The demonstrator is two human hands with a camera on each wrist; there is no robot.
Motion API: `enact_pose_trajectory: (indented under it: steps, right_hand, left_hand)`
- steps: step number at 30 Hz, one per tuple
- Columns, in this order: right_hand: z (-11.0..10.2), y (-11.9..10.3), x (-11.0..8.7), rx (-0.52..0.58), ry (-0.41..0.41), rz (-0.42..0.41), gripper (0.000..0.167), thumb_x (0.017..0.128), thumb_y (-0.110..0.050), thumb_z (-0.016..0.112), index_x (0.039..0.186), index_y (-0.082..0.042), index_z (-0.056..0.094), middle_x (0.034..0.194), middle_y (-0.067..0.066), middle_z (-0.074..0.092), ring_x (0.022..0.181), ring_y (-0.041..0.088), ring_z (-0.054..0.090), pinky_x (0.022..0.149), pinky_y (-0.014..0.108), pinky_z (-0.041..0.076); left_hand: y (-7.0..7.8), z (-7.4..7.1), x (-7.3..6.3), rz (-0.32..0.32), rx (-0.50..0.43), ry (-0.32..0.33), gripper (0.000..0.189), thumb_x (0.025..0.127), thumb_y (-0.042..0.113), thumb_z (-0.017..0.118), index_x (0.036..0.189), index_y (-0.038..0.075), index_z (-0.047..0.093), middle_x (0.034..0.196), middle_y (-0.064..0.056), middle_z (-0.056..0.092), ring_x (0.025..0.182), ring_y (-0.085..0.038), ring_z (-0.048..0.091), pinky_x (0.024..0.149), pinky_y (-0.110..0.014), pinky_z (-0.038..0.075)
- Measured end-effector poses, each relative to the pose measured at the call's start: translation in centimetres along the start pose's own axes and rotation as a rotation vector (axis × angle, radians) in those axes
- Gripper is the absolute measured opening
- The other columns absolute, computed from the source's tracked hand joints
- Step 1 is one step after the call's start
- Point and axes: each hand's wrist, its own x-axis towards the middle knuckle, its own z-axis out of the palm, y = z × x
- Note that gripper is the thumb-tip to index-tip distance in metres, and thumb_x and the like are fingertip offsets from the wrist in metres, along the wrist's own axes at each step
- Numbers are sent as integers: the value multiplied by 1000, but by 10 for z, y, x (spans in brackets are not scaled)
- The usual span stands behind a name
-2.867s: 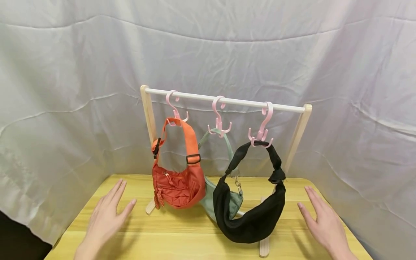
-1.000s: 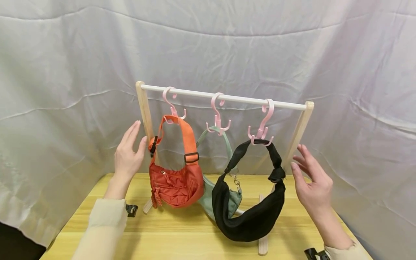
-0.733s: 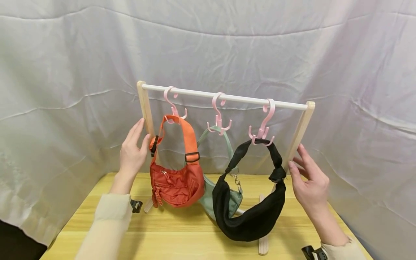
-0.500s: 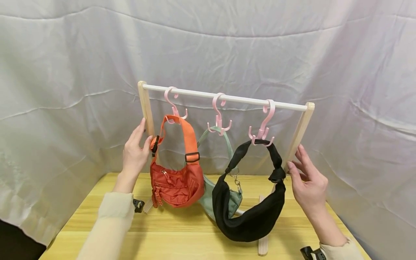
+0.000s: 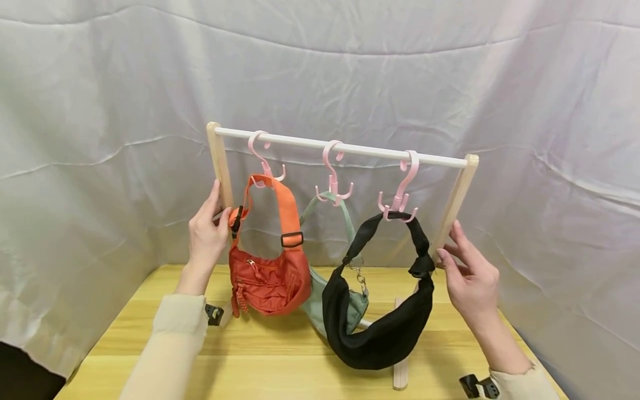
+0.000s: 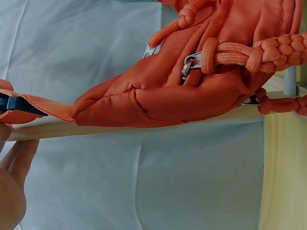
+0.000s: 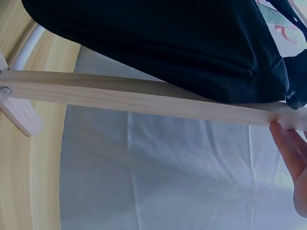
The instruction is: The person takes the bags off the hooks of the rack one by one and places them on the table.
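Observation:
A small rack with a white bar [image 5: 300,142] and wooden posts stands on the table. My left hand [image 5: 206,236] pinches the left post [image 5: 218,161], thumb in front, beside the strap of a red bag [image 5: 270,286]. On the other side my right hand [image 5: 472,280] holds the right post [image 5: 456,200] between thumb and fingers. A black bag [image 5: 380,347] hangs near that hand, partly covering a green bag [image 5: 315,305]. In the right wrist view, fingertips [image 7: 276,125] meet the post's edge. The left wrist view shows fingers [image 6: 21,158] at the other post.
Pink hooks [image 5: 400,191] on the bar carry the bags. The rack's foot [image 5: 400,375] rests on the wooden table [image 5: 280,372]. Grey-white cloth [image 5: 350,72] closes off the back and sides.
Both hands have risen from beside the rack over the table and moved inward onto its posts. Over the last half second the fingers have closed in on them; the bags still hang.

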Motion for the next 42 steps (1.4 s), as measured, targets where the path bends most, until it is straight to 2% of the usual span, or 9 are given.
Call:
enact_pose_trajectory:
  steps: [3,7,11,14,16,22,29,35,42]
  right_hand:
    - [0,-1,-1,-8,9,-1,58,83,22,73,138,12,58,134,22,65,104,-4,70,76,10,54]
    - [0,-3,0,-49,-1,0,68,75,30,73,139,11,58,132,28,65,104,-6,69,77,9,54]
    - [0,-5,1,-102,-9,5,75,70,34,73,140,9,59,131,28,66,104,-8,67,77,9,53]
    - [0,-6,2,-129,-7,12,77,69,34,73,140,8,59,130,28,67,104,-9,67,77,8,52]
    - [1,-6,3,-129,-8,18,75,70,34,73,140,9,59,130,28,67,104,-9,67,77,8,52]
    - [4,-9,4,-113,-1,33,61,83,21,74,140,9,57,131,29,66,99,-7,69,75,8,54]
    - [9,-22,6,-107,18,52,75,72,38,67,141,10,56,132,30,62,98,-7,69,71,9,55]
    - [13,-31,5,-137,40,151,73,78,34,66,143,4,56,131,28,64,99,-7,69,71,10,56]
    - [15,-36,5,-139,74,243,69,85,28,65,146,-2,56,128,30,64,98,-7,70,72,11,56]
  left_hand:
    - [-1,0,1,5,-8,-13,65,94,-11,68,155,6,49,131,-27,66,96,-42,74,78,-46,60]
    - [-3,-2,2,14,-8,-19,66,94,-12,68,155,5,49,129,-27,67,95,-42,74,76,-46,60]
    - [-4,-3,2,20,-17,-25,67,93,-12,69,155,5,48,126,-28,68,94,-41,74,78,-23,60]
    - [-7,-3,3,19,-49,-30,67,93,-12,69,155,5,48,126,-29,68,94,-42,75,82,-5,49]
    - [-8,-3,3,21,-70,-34,68,93,-12,69,155,4,47,126,-30,67,94,-43,75,82,0,45]
    - [-12,-3,4,13,-133,-37,68,93,-12,69,155,5,48,125,-30,68,93,-44,75,83,-1,45]
    - [-7,-7,7,-103,-289,1,64,89,-16,72,148,3,56,129,-26,67,97,-47,73,79,-3,49]
    - [-12,-10,6,-175,-372,-5,62,90,-10,75,146,11,61,126,-20,70,101,-42,74,79,-6,52]
    - [-15,-11,10,-190,-432,-19,62,88,-11,76,144,13,63,125,-18,71,101,-39,74,80,-10,54]
